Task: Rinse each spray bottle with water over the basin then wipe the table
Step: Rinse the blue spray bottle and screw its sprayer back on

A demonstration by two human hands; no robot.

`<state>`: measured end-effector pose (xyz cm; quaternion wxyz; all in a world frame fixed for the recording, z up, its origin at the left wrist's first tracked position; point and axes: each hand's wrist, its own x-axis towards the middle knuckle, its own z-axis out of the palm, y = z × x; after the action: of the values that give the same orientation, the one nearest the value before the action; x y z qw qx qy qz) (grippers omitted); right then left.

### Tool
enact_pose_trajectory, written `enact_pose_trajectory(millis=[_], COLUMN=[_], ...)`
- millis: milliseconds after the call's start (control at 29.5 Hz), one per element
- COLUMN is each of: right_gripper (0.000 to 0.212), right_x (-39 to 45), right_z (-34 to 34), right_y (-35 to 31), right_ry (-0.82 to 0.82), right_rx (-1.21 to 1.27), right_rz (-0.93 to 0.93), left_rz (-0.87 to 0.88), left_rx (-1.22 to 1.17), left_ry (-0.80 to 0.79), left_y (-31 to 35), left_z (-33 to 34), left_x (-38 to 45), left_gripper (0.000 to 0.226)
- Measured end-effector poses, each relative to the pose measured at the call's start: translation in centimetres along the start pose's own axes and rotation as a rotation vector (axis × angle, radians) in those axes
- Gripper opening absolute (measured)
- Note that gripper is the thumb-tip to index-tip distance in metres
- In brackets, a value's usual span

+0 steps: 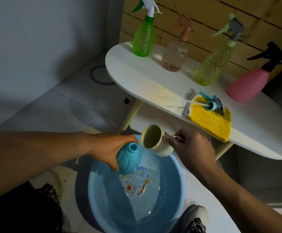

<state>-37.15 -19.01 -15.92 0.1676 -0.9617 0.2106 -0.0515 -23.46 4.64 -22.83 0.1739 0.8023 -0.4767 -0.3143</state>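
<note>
Tilting over the round blue plastic basin (178,190), the squat teal plastic spray bottle (128,161) lies wrapped in the left hand (110,148), its open neck aimed up and right; the right hand (189,148) holds a cream plastic cup (155,140) by the handle, mouth turned toward that neck, just beside it; a pour likely comes next.
</note>
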Motion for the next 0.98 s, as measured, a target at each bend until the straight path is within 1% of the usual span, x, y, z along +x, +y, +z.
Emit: enact_pose_trajectory(millis=[136, 237, 305, 407, 475, 576, 678, 780, 847, 983], right_gripper=[0.037, 0.036, 0.037, 0.030, 0.029, 0.036, 0.031, 0.033, 0.034, 0.033], right_x=[1.7, 2.6, 2.7, 2.5, 2.2, 1.8, 1.4, 0.9, 0.9, 0.5], right_z=[2.9, 5.5, 7.0, 9.5, 11.3, 14.1, 15.8, 16.9, 17.8, 19.2], right_y=[1.5, 2.7, 3.5, 4.0, 4.6, 6.2, 7.5, 8.1, 8.2, 7.1], right_ry=[-0.172, -0.301, -0.354, -0.426, -0.448, -0.463, -0.534, -0.547, -0.540, -0.538], right_rx=[0.033, 0.053, 0.044, -0.081, -0.150, -0.150, -0.197, -0.280, -0.309, -0.339], right_rz=[0.095, 0.145, 0.160, 0.131, 0.099, 0.116, 0.116, 0.089, 0.050, -0.059], left_rz=[-0.024, -0.035, -0.026, -0.035, -0.041, -0.060, -0.091, -0.125, -0.150, -0.162], left_rx=[-0.024, -0.031, -0.025, -0.042, -0.050, -0.060, -0.088, -0.118, -0.139, -0.121], left_ry=[-0.019, -0.007, 0.003, 0.029, 0.042, 0.041, 0.019, 0.004, -0.008, -0.016], left_y=[-0.4, -0.4, 0.1, 0.2, 0.0, -0.1, -0.5, -0.6, -0.7, -0.8], left_z=[0.2, 0.0, -0.1, -0.3, -0.2, 0.0, 0.3, 0.5, 0.6, 0.5], left_x=[-0.4, -0.4, -0.3, -0.2, -0.2, -0.2, -0.1, -0.3, -0.3, -0.3], left_gripper=[0.081, 0.085, 0.088, 0.091, 0.090, 0.086, 0.084, 0.080, 0.079, 0.084])
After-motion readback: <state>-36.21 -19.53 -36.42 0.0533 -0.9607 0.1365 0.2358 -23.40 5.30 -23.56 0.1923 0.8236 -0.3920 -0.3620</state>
